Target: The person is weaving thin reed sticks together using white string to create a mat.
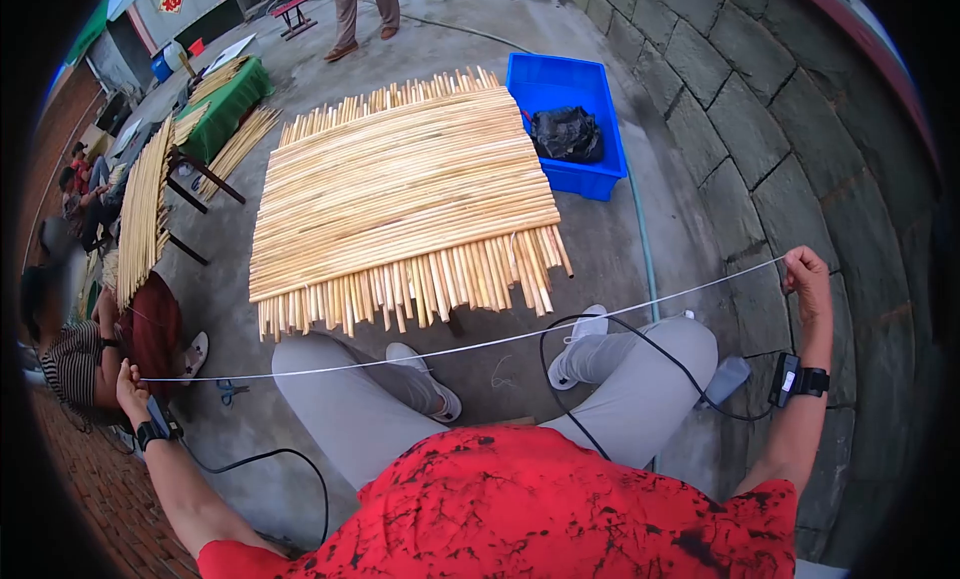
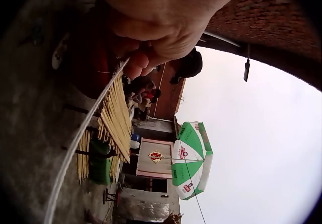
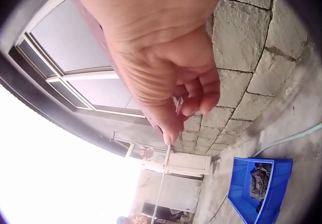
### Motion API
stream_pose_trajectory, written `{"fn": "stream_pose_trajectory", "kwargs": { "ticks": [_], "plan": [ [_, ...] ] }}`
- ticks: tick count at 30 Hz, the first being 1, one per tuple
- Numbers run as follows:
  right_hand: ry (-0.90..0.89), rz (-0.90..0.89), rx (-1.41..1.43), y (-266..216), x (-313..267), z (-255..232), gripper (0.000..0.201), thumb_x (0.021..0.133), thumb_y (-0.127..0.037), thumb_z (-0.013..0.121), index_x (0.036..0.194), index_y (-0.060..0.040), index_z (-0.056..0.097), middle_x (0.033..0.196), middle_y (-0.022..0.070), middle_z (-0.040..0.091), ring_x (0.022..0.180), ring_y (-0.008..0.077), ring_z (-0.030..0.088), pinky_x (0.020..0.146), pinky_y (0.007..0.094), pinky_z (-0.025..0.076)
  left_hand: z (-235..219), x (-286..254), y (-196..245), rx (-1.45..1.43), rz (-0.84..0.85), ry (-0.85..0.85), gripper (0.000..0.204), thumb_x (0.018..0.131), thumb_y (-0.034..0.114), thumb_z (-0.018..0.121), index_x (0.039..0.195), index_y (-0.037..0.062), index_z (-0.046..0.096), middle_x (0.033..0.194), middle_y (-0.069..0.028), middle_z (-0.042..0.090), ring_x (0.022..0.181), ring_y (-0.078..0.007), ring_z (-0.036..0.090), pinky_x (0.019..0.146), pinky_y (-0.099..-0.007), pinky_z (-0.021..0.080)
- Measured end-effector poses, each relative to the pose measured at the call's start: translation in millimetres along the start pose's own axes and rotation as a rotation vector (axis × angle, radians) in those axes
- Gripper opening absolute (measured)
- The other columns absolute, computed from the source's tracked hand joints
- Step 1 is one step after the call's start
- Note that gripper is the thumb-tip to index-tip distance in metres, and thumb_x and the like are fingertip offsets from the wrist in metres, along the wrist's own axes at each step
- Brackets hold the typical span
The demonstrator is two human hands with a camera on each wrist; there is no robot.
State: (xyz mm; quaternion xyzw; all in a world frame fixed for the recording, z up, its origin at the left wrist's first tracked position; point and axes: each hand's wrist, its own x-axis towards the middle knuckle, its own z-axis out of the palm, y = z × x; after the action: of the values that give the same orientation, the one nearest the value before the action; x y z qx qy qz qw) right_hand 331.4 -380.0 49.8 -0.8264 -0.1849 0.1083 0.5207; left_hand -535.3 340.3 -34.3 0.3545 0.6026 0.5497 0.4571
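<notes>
A thin white cord (image 1: pixel 480 345) stretches nearly straight across the lap, from one hand to the other. The left hand (image 1: pixel 131 392) pinches its left end; in the left wrist view the cord (image 2: pixel 75 143) runs from the thumb and fingertip of that hand (image 2: pixel 156 28). Out to the right and higher, the right hand (image 1: pixel 806 277) pinches the other end. The right wrist view shows the cord (image 3: pixel 161 184) leaving the thumb tip of the right hand (image 3: pixel 166 73), whose fingers are curled. Beyond the cord lies a layer of pale wooden sticks (image 1: pixel 400 184) over crosswise sticks (image 1: pixel 430 289).
A blue bin (image 1: pixel 615 129) holding a black bag (image 1: pixel 567 134) stands behind the sticks at right. Scissors (image 1: pixel 230 391) lie on the ground at left, near a seated person (image 1: pixel 75 364). A block wall (image 1: pixel 760 129) rises on the right. Black cables cross the right leg and hang by the left arm.
</notes>
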Motion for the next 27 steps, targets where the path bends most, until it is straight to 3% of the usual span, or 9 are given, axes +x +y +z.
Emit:
{"fn": "stream_pose_trajectory", "kwargs": {
  "ticks": [4,8,11,13,18,21,23,25,27],
  "plan": [
    [0.183,-0.056,0.342,-1,2,1,0.011,0.080,-0.014,0.063,0.073,-0.0124,0.054,0.059,-0.0066,0.045,0.051,0.0025,0.042,0.048,0.0177,0.038,-15,14,-13,-0.020,-0.100,-0.168,0.011,0.086,0.022,0.056,0.094,0.0143,0.058,0.069,0.0035,0.060,0.051,-0.0011,0.052,0.039,-0.0133,0.038],
    [0.250,-0.103,0.630,-3,0,-11,0.011,0.083,-0.014,0.062,0.075,-0.0127,0.054,0.064,-0.0055,0.050,0.055,0.0032,0.046,0.046,0.0178,0.041,-17,0,-39,-0.051,-0.054,-0.036,0.019,0.084,0.022,0.059,0.099,0.0111,0.058,0.081,-0.0031,0.062,0.065,-0.0073,0.059,0.043,-0.0153,0.044],
    [0.263,-0.097,0.669,5,0,-34,0.006,0.083,-0.012,0.061,0.083,-0.0074,0.058,0.074,-0.0024,0.057,0.060,0.0040,0.054,0.047,0.0160,0.046,-4,-13,-60,-0.019,-0.160,-0.029,0.014,0.081,0.021,0.062,0.091,0.0118,0.059,0.077,-0.0023,0.063,0.056,-0.0071,0.058,0.042,-0.0157,0.044],
    [0.266,-0.085,0.704,32,10,-80,0.019,0.083,-0.010,0.060,0.098,0.0021,0.057,0.086,0.0037,0.061,0.062,0.0059,0.058,0.051,0.0158,0.050,18,-35,-71,0.030,-0.169,-0.046,0.011,0.080,0.019,0.062,0.088,0.0121,0.059,0.075,-0.0016,0.063,0.052,-0.0065,0.056,0.041,-0.0152,0.043],
    [0.414,-0.219,0.833,46,13,-220,0.024,0.085,-0.005,0.056,0.106,0.0057,0.054,0.098,0.0116,0.062,0.066,0.0087,0.060,0.058,0.0160,0.053,123,-129,-65,0.114,-0.141,-0.199,0.009,0.080,0.019,0.060,0.082,0.0110,0.059,0.065,0.0021,0.059,0.048,-0.0045,0.052,0.043,-0.0144,0.037],
    [0.504,-0.326,0.704,4,-22,-255,0.024,0.085,-0.006,0.056,0.108,0.0035,0.055,0.094,0.0067,0.061,0.070,0.0062,0.058,0.062,0.0126,0.048,174,-153,-67,0.141,0.015,-0.288,0.008,0.080,0.017,0.059,0.080,0.0087,0.058,0.065,-0.0006,0.058,0.047,-0.0046,0.049,0.041,-0.0160,0.034],
    [0.600,-0.449,0.317,-43,-73,-200,0.028,0.089,-0.012,0.053,0.115,-0.0008,0.053,0.095,-0.0006,0.058,0.080,0.0028,0.054,0.070,0.0122,0.041,203,-169,-65,0.121,0.020,-0.319,0.009,0.080,0.017,0.059,0.080,0.0081,0.058,0.064,-0.0011,0.058,0.047,-0.0047,0.049,0.041,-0.0161,0.034],
    [0.621,-0.352,0.333,-23,-74,-284,0.033,0.090,-0.016,0.050,0.121,-0.0024,0.050,0.104,-0.0016,0.055,0.087,0.0026,0.051,0.077,0.0137,0.038,225,-188,-59,0.103,0.033,-0.350,0.009,0.080,0.016,0.059,0.080,0.0074,0.058,0.064,-0.0016,0.058,0.046,-0.0049,0.048,0.041,-0.0161,0.034],
    [0.650,-0.308,0.340,-14,-83,-311,0.035,0.090,-0.016,0.050,0.122,-0.0024,0.049,0.106,-0.0010,0.054,0.088,0.0028,0.051,0.078,0.0137,0.038,242,-206,-55,0.082,0.038,-0.415,0.008,0.080,0.015,0.059,0.081,0.0073,0.057,0.064,-0.0021,0.059,0.045,-0.0051,0.049,0.040,-0.0157,0.035]
  ]
}}
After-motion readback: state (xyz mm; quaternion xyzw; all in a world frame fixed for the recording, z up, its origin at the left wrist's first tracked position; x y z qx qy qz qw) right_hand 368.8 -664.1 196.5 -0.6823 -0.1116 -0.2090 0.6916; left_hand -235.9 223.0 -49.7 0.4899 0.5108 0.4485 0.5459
